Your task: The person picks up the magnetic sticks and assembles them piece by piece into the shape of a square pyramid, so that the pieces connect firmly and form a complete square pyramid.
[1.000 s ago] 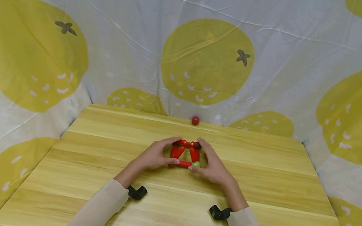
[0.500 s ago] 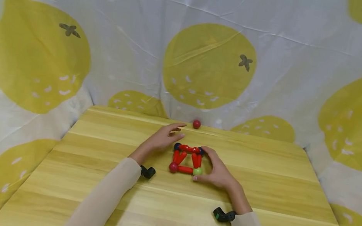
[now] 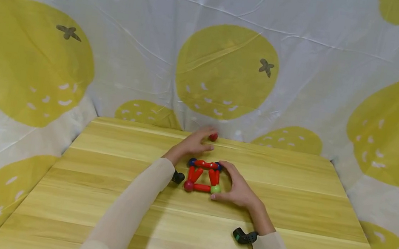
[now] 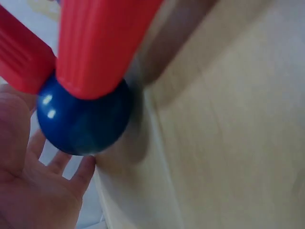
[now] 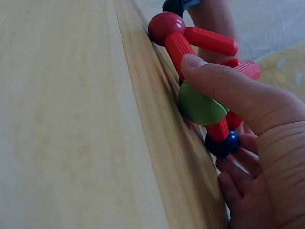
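A toy frame of red magnetic building sticks (image 3: 202, 188) and balls stands on the table in the head view. Its near corners are a dark red ball (image 3: 188, 185) and a green ball (image 3: 215, 189); the far corners are blue balls. Some sticks lean inward and up. My right hand (image 3: 238, 189) holds the frame's right side, thumb at the green ball (image 5: 202, 106), fingers around the blue ball (image 5: 222, 144). Beyond the frame, my left hand (image 3: 194, 142) reaches with extended fingers to a loose red ball (image 3: 213, 137), fingertips right at it. The left wrist view shows a blue ball (image 4: 86, 119) beside that hand.
The wooden table (image 3: 290, 189) ends at a lemon-print cloth (image 3: 306, 84) hung behind it. The loose ball sits by that back edge. Black wrist cameras (image 3: 244, 236) are strapped to both wrists.
My left hand has let go of the frame's left side and moved forward to the loose red ball. My right hand stays at the frame, which has shifted slightly nearer in view.
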A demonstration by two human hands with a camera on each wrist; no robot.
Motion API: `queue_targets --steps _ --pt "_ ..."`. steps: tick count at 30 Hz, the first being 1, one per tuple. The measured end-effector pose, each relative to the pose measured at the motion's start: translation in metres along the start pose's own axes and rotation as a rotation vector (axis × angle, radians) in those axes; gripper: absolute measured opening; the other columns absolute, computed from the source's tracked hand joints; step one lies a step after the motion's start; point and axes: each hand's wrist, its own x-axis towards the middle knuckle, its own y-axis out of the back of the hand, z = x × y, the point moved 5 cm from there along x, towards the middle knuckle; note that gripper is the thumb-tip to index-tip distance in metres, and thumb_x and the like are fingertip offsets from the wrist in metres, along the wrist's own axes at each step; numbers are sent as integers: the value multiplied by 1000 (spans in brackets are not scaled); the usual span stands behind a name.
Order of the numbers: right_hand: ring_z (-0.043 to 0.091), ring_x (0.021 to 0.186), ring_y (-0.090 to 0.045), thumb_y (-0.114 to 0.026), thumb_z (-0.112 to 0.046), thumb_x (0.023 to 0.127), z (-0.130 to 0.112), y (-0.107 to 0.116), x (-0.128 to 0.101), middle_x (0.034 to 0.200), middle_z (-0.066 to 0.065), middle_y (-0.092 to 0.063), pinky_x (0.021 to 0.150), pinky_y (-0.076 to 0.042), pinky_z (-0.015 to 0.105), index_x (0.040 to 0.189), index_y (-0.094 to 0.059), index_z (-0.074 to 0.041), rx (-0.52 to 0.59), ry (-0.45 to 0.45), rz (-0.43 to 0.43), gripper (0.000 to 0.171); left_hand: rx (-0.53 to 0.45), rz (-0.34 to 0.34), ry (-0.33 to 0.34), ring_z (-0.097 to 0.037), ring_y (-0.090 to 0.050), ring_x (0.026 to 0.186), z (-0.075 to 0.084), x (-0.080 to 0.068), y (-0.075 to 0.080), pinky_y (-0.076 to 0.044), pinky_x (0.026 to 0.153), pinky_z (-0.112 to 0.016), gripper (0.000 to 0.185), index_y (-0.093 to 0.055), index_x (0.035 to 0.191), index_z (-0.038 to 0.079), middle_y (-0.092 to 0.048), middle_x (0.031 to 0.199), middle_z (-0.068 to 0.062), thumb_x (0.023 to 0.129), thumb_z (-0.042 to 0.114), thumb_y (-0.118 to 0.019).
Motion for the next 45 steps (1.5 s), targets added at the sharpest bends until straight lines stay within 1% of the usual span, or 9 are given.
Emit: queue_targets --steps 3,6,10,13,19,24,30,41,45 --pt "28 151 -35 -96 -44 69 -1 -1 0 162 1 -36 124 -28 58 160 -32 -13 11 -2 -5 116 71 -59 -4 -37 -18 159 -2 1 -3 -19 129 -54 66 -37 160 8 -20 172 -13 102 25 -64" --pt "28 152 -35 -96 -44 69 -2 -2 1 163 1 -36 124 -28 58 160 -32 -14 23 -4 -5 115 84 -68 14 -37 -24 157 -6 0 -5 -22 128 -54 63 -39 159 11 -25 171 -13 102 24 -63" --pt "28 152 -35 -97 -43 69 -2 -2 1 162 1 -37 124 -28 59 160 -34 -14 29 3 0 114 38 16 68 -36 -41 148 -11 -2 -3 -34 123 -51 56 -49 153 13 -43 161 -12 100 22 -66" --pt "29 151 -35 -96 -42 69 0 -1 1 162 2 -37 123 -28 59 160 -34 -14 24 5 3 113 6 81 83 -35 -45 144 -13 -2 1 -37 121 -50 57 -50 151 13 -47 156 -12 98 20 -69" --pt "28 151 -36 -97 -43 69 1 -1 1 163 1 -36 123 -29 58 160 -33 -13 17 7 5 115 35 79 111 -34 -50 139 -17 -2 2 -40 119 -47 51 -54 150 12 -54 149 -15 101 17 -66" --pt "28 151 -35 -96 -46 68 2 -2 1 164 0 -34 123 -29 57 161 -32 -16 10 -11 -6 117 -35 115 171 -30 -61 123 -26 -10 4 -50 109 -44 39 -62 142 12 -63 138 -12 103 17 -65" --pt "28 151 -36 -97 -46 67 4 0 2 163 1 -36 124 -29 56 161 -33 -18 5 -15 2 116 -137 160 112 -31 -68 111 -22 -31 13 -57 99 -42 45 -61 141 6 -67 131 -14 99 19 -70" --pt "28 151 -36 -97 -44 66 4 -2 2 163 2 -37 125 -28 55 159 -34 -18 18 -15 0 115 -375 241 3 -23 -70 107 12 -87 24 -59 96 -33 46 -65 134 3 -71 120 -8 95 23 -77" --pt "29 151 -35 -97 -44 66 3 -2 2 162 3 -37 125 -27 56 160 -35 -16 25 -4 9 116 -432 228 -53 -25 -71 110 28 -100 19 -58 100 -35 43 -66 133 7 -71 122 -8 94 22 -78"
